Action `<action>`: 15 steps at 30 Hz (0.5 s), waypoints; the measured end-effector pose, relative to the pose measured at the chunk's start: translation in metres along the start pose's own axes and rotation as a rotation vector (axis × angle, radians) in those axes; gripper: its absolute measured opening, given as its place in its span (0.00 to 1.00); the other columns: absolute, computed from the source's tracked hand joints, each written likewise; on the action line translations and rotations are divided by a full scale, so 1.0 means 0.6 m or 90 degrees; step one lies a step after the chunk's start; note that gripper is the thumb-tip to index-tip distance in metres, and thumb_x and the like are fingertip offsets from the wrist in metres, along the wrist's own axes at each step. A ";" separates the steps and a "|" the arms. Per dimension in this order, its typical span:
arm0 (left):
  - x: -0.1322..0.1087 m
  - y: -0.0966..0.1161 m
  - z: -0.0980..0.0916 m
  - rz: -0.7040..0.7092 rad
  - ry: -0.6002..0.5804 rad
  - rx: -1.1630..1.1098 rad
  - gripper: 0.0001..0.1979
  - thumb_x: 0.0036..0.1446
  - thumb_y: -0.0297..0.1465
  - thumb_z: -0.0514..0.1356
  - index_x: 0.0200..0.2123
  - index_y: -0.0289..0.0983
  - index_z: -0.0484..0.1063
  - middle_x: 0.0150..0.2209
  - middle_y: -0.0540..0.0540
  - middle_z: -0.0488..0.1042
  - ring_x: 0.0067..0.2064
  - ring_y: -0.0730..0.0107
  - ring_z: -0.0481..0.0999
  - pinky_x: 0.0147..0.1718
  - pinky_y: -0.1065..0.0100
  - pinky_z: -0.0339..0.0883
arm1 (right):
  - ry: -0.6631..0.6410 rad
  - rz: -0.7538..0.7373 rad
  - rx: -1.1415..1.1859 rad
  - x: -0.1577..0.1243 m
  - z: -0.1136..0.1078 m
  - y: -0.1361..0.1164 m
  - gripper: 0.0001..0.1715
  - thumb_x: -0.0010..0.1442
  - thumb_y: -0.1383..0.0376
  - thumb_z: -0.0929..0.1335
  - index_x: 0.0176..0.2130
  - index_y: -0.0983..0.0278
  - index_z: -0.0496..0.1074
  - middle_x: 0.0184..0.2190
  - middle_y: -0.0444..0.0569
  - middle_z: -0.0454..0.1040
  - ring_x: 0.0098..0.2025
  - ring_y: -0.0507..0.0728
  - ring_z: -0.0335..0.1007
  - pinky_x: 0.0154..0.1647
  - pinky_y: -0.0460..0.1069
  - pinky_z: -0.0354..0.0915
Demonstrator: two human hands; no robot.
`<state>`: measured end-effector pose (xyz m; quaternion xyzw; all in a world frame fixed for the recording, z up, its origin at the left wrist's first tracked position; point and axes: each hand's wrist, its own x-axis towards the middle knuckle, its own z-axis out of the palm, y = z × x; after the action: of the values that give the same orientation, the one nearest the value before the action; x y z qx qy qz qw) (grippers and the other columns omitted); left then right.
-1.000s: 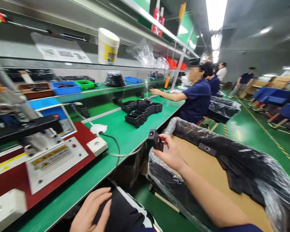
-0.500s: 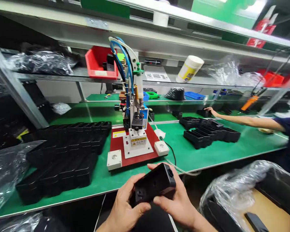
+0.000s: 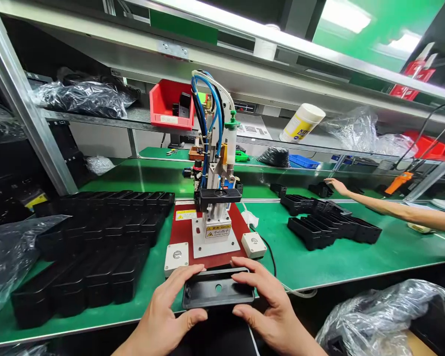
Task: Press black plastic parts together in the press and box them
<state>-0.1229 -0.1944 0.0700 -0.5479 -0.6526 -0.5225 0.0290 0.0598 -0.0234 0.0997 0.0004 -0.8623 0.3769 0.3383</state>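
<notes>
At the front edge of the green bench (image 3: 319,257), just before the red-based press (image 3: 215,212), sits a flat black housing (image 3: 218,289). The left hand (image 3: 163,316) and right hand (image 3: 270,306) grip its two ends, fingers curled over the far edge and thumbs against the near edge.

Green bench (image 3: 319,257): red-base press (image 3: 211,232) ctr, tray stacks (image 3: 96,247) L (black), loose trays (image 3: 330,227) R, black plate (image 3: 218,289) front edge.

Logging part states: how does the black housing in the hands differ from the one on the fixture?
The held housing is gripped by left hand and right hand; the fixture housing sits untouched on the machine. The held housing shows a flat face with a hole; the fixture housing, a ribbed side. Both are black.
</notes>
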 end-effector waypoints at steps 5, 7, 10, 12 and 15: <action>0.008 -0.005 -0.001 0.049 0.010 0.017 0.28 0.53 0.49 0.63 0.55 0.47 0.70 0.49 0.44 0.77 0.50 0.59 0.78 0.47 0.67 0.74 | 0.002 -0.020 -0.009 0.006 -0.001 0.009 0.21 0.60 0.58 0.73 0.53 0.52 0.71 0.57 0.52 0.68 0.57 0.63 0.66 0.55 0.54 0.69; 0.014 -0.006 -0.001 0.059 0.019 0.019 0.28 0.53 0.49 0.63 0.55 0.47 0.69 0.50 0.44 0.77 0.50 0.60 0.77 0.47 0.68 0.74 | 0.004 -0.036 -0.010 0.011 -0.004 0.013 0.21 0.61 0.58 0.72 0.53 0.52 0.71 0.57 0.52 0.67 0.57 0.63 0.67 0.54 0.54 0.69; 0.041 -0.002 -0.006 0.088 0.038 0.022 0.28 0.53 0.50 0.62 0.56 0.46 0.69 0.50 0.43 0.75 0.51 0.60 0.75 0.49 0.66 0.72 | 0.024 -0.064 -0.030 0.034 -0.015 0.014 0.19 0.61 0.59 0.71 0.52 0.54 0.72 0.57 0.53 0.68 0.56 0.63 0.68 0.53 0.55 0.69; 0.080 0.002 -0.013 0.120 0.057 0.017 0.28 0.55 0.50 0.61 0.55 0.44 0.69 0.50 0.42 0.75 0.53 0.58 0.73 0.51 0.62 0.70 | 0.053 -0.094 -0.056 0.065 -0.025 0.011 0.17 0.61 0.60 0.72 0.51 0.55 0.73 0.56 0.53 0.68 0.55 0.63 0.68 0.53 0.56 0.69; 0.168 0.005 -0.026 0.178 0.083 0.001 0.23 0.59 0.47 0.58 0.51 0.40 0.72 0.49 0.41 0.75 0.54 0.57 0.71 0.55 0.57 0.65 | 0.132 -0.147 -0.084 0.135 -0.040 0.011 0.13 0.61 0.62 0.71 0.48 0.57 0.75 0.54 0.53 0.70 0.55 0.63 0.68 0.55 0.58 0.67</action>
<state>-0.1693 -0.1372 0.1402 -0.5987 -0.5669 -0.5472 0.1442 0.0095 0.0174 0.1543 0.0382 -0.8399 0.2761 0.4658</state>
